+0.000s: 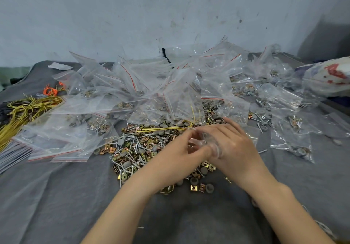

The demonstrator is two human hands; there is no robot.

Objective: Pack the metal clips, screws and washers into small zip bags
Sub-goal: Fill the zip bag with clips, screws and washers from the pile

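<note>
Bagging, mid-pile.
My L hand & R hand both grip a clear zip bag over hardware pile.

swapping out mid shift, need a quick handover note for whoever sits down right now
Hands: left hand and right hand both grip one small zip bag above the loose pile of clips, screws and washers. What is in it is too blurred to tell.
Done: filled bags lie to the right and behind the pile.
Left: the pile is large. Flat empty bags wait on the left, near the yellow ties.
</note>
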